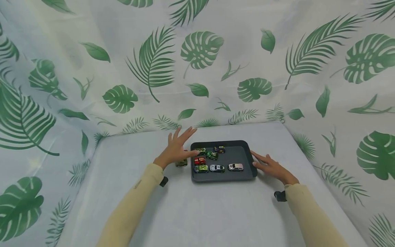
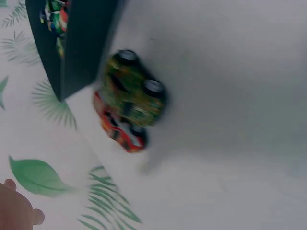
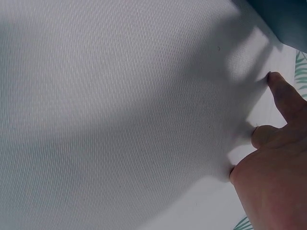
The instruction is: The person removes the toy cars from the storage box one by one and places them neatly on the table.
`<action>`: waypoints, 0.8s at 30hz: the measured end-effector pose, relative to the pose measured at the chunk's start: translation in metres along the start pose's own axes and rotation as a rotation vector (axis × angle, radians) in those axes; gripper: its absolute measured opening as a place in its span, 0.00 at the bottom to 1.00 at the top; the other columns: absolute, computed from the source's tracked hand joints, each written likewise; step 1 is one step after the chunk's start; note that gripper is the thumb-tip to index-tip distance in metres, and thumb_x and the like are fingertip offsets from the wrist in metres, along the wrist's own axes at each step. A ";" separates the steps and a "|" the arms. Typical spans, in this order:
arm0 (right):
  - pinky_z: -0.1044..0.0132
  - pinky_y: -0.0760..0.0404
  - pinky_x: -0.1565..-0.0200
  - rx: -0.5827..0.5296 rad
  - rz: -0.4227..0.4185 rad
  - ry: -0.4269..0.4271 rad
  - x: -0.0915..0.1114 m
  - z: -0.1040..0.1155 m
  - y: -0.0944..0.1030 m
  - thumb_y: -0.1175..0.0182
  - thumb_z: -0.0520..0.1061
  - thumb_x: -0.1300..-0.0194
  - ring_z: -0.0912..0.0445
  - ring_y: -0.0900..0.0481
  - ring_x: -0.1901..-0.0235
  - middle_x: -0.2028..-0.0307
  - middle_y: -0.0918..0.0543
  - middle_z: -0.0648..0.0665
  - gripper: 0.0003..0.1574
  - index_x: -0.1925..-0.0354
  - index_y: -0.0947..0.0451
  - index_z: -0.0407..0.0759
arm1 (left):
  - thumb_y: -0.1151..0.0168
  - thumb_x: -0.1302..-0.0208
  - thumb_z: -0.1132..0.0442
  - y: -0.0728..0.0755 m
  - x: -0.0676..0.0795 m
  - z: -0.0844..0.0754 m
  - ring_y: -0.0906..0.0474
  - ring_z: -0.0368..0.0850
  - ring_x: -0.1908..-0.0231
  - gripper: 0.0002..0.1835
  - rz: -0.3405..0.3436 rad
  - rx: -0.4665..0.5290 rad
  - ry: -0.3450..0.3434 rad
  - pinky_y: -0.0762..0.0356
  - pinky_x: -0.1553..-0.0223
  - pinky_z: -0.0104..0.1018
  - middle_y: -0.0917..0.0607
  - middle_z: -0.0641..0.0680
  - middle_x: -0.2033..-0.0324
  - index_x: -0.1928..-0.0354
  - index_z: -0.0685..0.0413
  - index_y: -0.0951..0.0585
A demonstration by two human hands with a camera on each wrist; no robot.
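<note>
A dark grey tray (image 1: 225, 178) lies on the white table with several toy cars in it. Among them are a red car (image 1: 199, 161), a silver car (image 1: 236, 167) and a white-and-blue car (image 1: 217, 168). My left hand (image 1: 172, 151) hovers at the tray's left side, fingers spread, thumb reaching over the rim, holding nothing. Below it, outside the tray, stands a camouflage toy car (image 2: 136, 91); an orange-red toy car (image 2: 122, 132) is right beside it in the left wrist view. At the tray's right edge is my right hand (image 1: 273, 168), fingers extended; whether they touch the rim is unclear.
The white table (image 1: 203, 212) runs back to a hanging cloth (image 1: 225, 109) printed with green leaves. A dark wrist device (image 1: 280, 196) shows under the right sleeve, and another (image 1: 164, 181) by the left sleeve.
</note>
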State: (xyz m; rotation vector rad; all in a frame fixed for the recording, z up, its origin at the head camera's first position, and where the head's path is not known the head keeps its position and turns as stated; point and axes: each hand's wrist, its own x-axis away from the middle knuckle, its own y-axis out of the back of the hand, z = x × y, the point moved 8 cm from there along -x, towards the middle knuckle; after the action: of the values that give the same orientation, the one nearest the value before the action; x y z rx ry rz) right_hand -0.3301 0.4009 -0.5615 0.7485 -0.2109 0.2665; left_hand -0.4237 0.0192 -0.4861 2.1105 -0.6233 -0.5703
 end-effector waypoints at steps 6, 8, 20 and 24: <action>0.20 0.78 0.33 -0.009 -0.013 0.008 0.002 -0.003 0.000 0.45 0.62 0.18 0.25 0.75 0.21 0.18 0.49 0.30 0.43 0.14 0.44 0.57 | 0.33 0.32 0.32 -0.008 -0.029 -0.035 0.72 0.58 0.16 0.53 0.024 0.029 -0.073 0.79 0.27 0.74 0.49 0.42 0.15 0.13 0.28 0.49; 0.19 0.79 0.33 -0.004 -0.010 0.016 0.002 -0.003 0.001 0.45 0.62 0.18 0.24 0.75 0.21 0.18 0.50 0.29 0.43 0.14 0.45 0.58 | 0.31 0.32 0.35 -0.014 -0.038 -0.048 0.72 0.58 0.16 0.53 0.039 0.032 -0.098 0.80 0.27 0.73 0.48 0.41 0.15 0.13 0.26 0.50; 0.20 0.77 0.32 0.015 -0.005 -0.031 0.000 -0.003 0.000 0.46 0.63 0.18 0.26 0.74 0.20 0.18 0.48 0.31 0.45 0.14 0.45 0.52 | 0.30 0.29 0.38 -0.067 -0.079 -0.098 0.64 0.63 0.17 0.52 0.174 -0.027 -0.175 0.76 0.26 0.75 0.41 0.42 0.17 0.12 0.30 0.49; 0.20 0.79 0.33 0.004 -0.006 -0.023 0.003 -0.006 0.001 0.47 0.64 0.17 0.25 0.75 0.21 0.18 0.49 0.30 0.44 0.14 0.46 0.55 | 0.33 0.28 0.37 -0.087 -0.084 -0.110 0.64 0.61 0.16 0.51 0.235 -0.097 -0.204 0.76 0.26 0.74 0.39 0.39 0.18 0.12 0.28 0.51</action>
State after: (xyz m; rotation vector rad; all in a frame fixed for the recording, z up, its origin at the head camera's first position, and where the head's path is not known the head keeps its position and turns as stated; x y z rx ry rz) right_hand -0.3270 0.4062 -0.5642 0.7565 -0.2298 0.2526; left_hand -0.4041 0.1810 -0.4833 1.8698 -0.9254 -0.6728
